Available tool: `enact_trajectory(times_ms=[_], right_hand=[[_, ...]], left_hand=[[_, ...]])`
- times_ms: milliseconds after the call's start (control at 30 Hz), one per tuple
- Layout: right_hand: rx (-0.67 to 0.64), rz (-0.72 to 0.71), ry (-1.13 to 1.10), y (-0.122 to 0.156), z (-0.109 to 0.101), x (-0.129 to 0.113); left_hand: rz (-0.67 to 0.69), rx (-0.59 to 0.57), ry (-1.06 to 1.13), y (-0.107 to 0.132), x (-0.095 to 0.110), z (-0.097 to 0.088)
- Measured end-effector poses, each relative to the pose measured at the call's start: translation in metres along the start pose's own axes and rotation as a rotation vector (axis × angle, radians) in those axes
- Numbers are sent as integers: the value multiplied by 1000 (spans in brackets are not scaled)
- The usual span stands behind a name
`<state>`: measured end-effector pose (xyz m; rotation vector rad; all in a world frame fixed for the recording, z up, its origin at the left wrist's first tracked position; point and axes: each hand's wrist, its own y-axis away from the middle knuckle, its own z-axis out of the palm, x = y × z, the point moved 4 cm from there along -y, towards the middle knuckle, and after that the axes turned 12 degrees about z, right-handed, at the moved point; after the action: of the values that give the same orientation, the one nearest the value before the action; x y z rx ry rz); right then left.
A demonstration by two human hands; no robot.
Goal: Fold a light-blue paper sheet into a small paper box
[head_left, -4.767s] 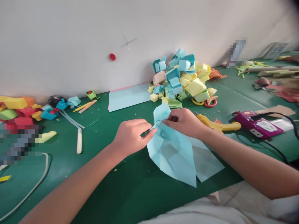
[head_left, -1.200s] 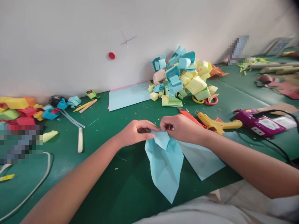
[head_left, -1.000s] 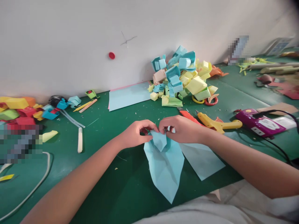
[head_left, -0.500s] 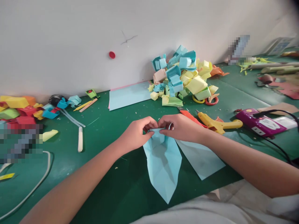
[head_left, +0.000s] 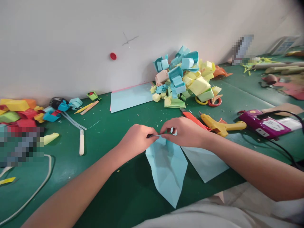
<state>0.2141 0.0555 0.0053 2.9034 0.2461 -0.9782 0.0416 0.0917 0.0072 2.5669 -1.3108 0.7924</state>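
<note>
A creased sheet of light blue paper (head_left: 167, 171) hangs down toward me, its lower end tapering to a point. At its top edge my left hand (head_left: 137, 137) pinches it between thumb and fingers. My right hand (head_left: 181, 131) pinches the same edge just beside the left, fingertips nearly touching. The folded top is partly hidden by my fingers. Under my right forearm lies another flat light blue sheet (head_left: 206, 163) on the green table (head_left: 114, 196).
Behind my hands are a pile of folded paper pieces (head_left: 177, 77), a yellow glue gun (head_left: 219, 125), a red-handled cutter (head_left: 194, 120) and a purple power strip (head_left: 266, 123) with a black cable. Leftward lie coloured paper pieces (head_left: 20, 110), a white stick (head_left: 81, 142) and a white cable (head_left: 48, 171).
My left fingers have closed more tightly at the top edge, and both hands have dropped slightly. The paper's lower tip has swung a little to the right.
</note>
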Motion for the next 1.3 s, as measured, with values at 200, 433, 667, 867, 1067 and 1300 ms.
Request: enact_trajectory(times_ms=[200, 433, 667, 867, 1067, 1300], right_hand=[[79, -146, 141, 1, 2, -4], [98, -147, 214, 4, 2, -5], [107, -139, 223, 3, 1, -4], [108, -90, 250, 1, 6, -5], [26, 39, 316, -3, 6, -3], [-30, 63, 478, -5, 9, -14]], left_hand=[[-35, -5, -12, -1, -1, -7], [-4, -66, -10, 1, 1, -10], [-10, -36, -27, -1, -2, -10], [-12, -63, -168, -3, -2, -2], [-26, -109, -229, -4, 5, 0], [-76, -313, -477, -17, 19, 1]])
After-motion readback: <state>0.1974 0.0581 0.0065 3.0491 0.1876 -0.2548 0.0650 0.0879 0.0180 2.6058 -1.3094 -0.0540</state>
